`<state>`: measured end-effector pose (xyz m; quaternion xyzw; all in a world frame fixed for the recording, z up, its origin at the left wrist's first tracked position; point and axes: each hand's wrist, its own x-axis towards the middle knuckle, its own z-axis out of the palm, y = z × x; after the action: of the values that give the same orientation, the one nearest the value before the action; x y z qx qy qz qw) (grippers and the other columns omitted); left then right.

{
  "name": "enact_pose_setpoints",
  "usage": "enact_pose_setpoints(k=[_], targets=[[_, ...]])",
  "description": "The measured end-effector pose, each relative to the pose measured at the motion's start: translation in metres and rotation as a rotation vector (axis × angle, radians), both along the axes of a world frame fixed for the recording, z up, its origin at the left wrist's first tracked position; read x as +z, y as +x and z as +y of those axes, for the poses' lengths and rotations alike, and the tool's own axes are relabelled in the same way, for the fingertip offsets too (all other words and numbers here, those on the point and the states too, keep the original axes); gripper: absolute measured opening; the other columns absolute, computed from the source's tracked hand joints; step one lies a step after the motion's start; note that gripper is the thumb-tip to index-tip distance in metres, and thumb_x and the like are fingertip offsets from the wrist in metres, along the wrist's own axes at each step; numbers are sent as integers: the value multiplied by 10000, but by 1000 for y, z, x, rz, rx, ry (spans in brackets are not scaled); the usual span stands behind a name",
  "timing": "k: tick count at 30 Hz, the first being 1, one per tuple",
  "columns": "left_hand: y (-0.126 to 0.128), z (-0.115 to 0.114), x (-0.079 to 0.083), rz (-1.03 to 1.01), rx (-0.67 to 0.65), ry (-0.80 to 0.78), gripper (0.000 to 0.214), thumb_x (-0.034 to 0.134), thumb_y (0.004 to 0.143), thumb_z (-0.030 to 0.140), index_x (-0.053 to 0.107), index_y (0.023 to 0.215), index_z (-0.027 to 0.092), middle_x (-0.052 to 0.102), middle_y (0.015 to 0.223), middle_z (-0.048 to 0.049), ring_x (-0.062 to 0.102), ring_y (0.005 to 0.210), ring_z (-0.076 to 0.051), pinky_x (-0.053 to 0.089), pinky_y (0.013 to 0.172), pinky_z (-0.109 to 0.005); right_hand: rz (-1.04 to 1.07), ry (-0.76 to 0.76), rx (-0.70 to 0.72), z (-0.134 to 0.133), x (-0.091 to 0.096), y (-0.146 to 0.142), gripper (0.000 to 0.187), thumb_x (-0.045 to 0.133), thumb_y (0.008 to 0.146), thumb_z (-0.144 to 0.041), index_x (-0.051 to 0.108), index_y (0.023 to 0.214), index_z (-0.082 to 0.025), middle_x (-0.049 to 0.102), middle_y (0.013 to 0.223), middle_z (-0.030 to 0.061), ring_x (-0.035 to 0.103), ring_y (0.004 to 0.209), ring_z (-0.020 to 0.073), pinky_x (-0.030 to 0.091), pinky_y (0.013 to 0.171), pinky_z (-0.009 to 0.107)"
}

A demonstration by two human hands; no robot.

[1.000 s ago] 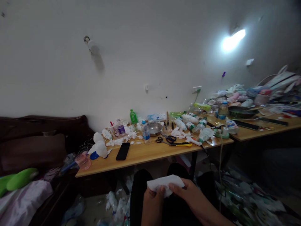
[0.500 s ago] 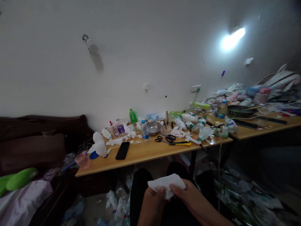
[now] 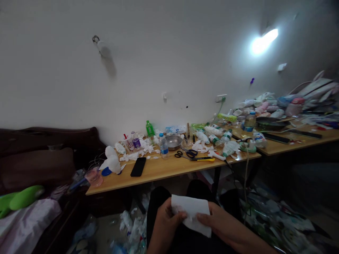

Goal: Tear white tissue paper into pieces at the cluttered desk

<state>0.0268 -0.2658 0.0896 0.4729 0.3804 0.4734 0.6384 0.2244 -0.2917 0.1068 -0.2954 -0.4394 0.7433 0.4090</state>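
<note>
A white sheet that looks like tissue paper (image 3: 192,211) is held up over my lap. My left hand (image 3: 167,220) pinches its left side, thumb on the front and fingers behind. At its right side my right hand (image 3: 221,219) grips it the same way, thumb pressed on the face. The fingers behind the sheet are mostly hidden. Beyond my knees, on the wooden table (image 3: 156,173), lie a black phone (image 3: 138,167), scissors (image 3: 186,154) and a yellow-and-black cutter (image 3: 202,159).
On the table stand a blue-capped water bottle (image 3: 163,146), a metal bowl (image 3: 173,141), a green bottle (image 3: 149,128) and a pink cup (image 3: 94,177). Several wrapped bottles and torn white scraps lie around them. A cable (image 3: 247,180) hangs at the right; litter (image 3: 131,225) covers the floor.
The white sheet has been turned and opened out, showing a broader face. My hands have moved apart slightly, both still holding it.
</note>
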Motion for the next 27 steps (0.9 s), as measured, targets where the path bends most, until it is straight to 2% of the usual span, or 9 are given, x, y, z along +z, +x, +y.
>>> enact_pose_setpoints(k=[5,9,11,21,27], targets=[[0,-2,2,-4,-57,-30,483,950,579,405,774,938,134,760,844,-60,630,782,-178,469,719,-257,-17,38,-89,-1,2,-15,573,851,742,-542,761,1203,-213,758,1141,99,672,1139,330,457,1020,401],[4,-7,1,-96,-80,-91,511,921,626,447,770,1003,137,773,911,-93,674,847,-219,494,802,-309,-22,35,-163,-2,0,-19,420,798,829,-490,776,1150,-220,768,1092,76,693,1080,309,494,983,382],[8,-9,1,-160,-92,-122,510,913,631,469,772,998,144,774,917,-98,688,870,-235,500,836,-332,-19,23,-197,-2,-4,-19,407,791,838,-486,769,1143,-218,769,1068,67,701,1041,300,513,945,375],[23,-17,8,-318,-173,-225,422,902,663,470,788,906,145,761,815,-110,716,908,-289,531,889,-408,-134,22,-282,-4,-24,-18,613,770,810,-624,709,1207,-161,765,1068,97,701,1055,312,507,987,428],[24,-16,10,-342,-200,-208,422,891,689,460,791,927,127,759,829,-118,710,910,-283,515,907,-401,-359,104,-330,-8,-24,-16,763,662,838,-737,656,1298,-130,692,1265,160,612,1224,340,413,1116,470]])
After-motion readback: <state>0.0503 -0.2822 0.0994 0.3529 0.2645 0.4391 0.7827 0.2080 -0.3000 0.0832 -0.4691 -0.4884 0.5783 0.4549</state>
